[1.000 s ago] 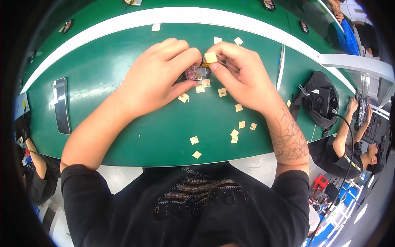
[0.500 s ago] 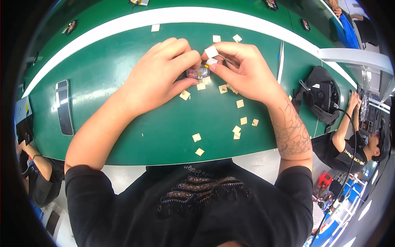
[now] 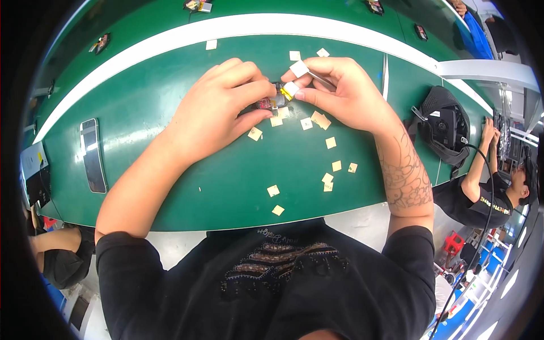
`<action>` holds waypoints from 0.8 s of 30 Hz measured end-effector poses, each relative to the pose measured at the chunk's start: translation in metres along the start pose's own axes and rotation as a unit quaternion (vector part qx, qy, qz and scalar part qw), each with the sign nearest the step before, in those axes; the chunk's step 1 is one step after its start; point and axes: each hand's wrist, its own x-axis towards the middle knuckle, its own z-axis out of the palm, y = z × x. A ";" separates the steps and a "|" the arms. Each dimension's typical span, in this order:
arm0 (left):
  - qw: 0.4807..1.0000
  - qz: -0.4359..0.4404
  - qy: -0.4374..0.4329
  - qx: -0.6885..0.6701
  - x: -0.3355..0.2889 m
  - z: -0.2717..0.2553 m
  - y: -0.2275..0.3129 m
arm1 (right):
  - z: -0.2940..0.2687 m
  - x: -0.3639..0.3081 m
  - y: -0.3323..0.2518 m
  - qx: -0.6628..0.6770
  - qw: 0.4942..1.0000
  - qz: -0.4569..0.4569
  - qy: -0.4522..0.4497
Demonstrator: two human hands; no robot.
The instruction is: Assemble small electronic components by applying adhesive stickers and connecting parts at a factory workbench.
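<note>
My left hand (image 3: 226, 105) is closed around a small dark device (image 3: 274, 102) with a reddish circuit board, its fingers curled over the near and left sides. My right hand (image 3: 343, 93) pinches a small silver-white battery (image 3: 290, 89) with a yellow edge, at the device's upper right end; its thumb touches the battery. A thin metal tool, probably tweezers (image 3: 321, 78), lies tucked in the same hand. On the right index finger sits a white square pad (image 3: 299, 69). Part of the device is hidden under my left fingers.
Several cream square pads (image 3: 331, 143) are scattered over the green table (image 3: 209, 195). A phone (image 3: 93, 155) lies at left, a black mesh-covered device (image 3: 445, 127) with a cable at right. Beyond a white rail (image 3: 266, 24) lie similar small devices (image 3: 101, 43). Other people sit at both sides.
The battery now shows more clearly, tilted at the device's end, and my right fingers have drawn slightly right. My left hand keeps its hold. The whole view has shifted a little.
</note>
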 end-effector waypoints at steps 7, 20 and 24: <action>0.999 0.023 0.009 0.020 0.000 0.000 0.002 | 0.000 -0.005 -0.010 -0.117 0.992 0.010 0.035; 0.997 0.050 0.015 0.060 -0.001 0.000 0.003 | 0.031 -0.008 -0.022 -0.296 0.945 -0.106 0.085; 0.997 0.050 0.016 0.050 0.000 0.000 0.003 | 0.035 -0.008 -0.021 -0.292 0.946 -0.103 0.094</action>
